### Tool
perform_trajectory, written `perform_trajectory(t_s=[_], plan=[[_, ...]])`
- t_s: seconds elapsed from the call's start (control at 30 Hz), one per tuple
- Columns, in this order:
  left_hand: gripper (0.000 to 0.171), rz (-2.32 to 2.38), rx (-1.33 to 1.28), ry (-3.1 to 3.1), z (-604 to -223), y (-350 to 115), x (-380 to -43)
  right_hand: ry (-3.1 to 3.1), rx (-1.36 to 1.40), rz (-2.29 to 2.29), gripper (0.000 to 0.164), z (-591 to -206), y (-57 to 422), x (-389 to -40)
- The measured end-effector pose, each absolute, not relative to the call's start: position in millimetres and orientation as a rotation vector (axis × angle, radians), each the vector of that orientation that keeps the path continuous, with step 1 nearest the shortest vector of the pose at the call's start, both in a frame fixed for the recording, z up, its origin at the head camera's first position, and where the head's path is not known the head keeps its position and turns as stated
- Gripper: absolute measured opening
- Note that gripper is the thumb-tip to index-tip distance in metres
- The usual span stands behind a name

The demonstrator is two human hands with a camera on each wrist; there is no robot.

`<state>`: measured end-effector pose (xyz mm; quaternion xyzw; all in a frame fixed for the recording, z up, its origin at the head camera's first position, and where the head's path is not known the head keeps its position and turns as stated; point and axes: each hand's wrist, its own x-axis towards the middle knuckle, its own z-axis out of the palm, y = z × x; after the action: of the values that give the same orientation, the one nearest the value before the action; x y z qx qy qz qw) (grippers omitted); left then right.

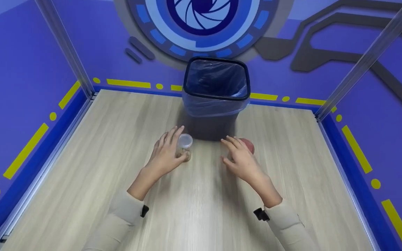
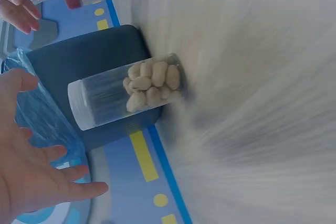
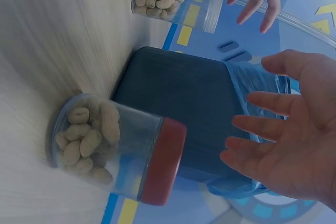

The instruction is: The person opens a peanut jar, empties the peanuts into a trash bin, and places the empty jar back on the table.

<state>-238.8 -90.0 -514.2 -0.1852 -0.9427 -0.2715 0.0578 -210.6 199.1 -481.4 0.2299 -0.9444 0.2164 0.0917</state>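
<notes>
A clear jar with a white lid, partly filled with peanuts in their shells, stands upright on the table. My left hand is beside it with fingers spread; the left wrist view shows a gap between hand and jar. A second clear jar with a red lid also holds peanuts and stands to the right. My right hand is close by it with fingers extended, apart from it in the right wrist view. In the head view the right hand covers most of the red-lidded jar, leaving part of its lid visible.
Behind the two jars stands a dark bin lined with a clear plastic bag. Blue printed panels and metal posts surround the wood-grain table on the left, back and right.
</notes>
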Motion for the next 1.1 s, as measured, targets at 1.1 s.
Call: perform_trajectory(t_s=[1.1], plan=[[0.088,-1.956,-0.18,-2.59,-576.9,-77.3,-263.4,-2.71,0.48,1.091,0.045,-501.8,151.1,-224.7]])
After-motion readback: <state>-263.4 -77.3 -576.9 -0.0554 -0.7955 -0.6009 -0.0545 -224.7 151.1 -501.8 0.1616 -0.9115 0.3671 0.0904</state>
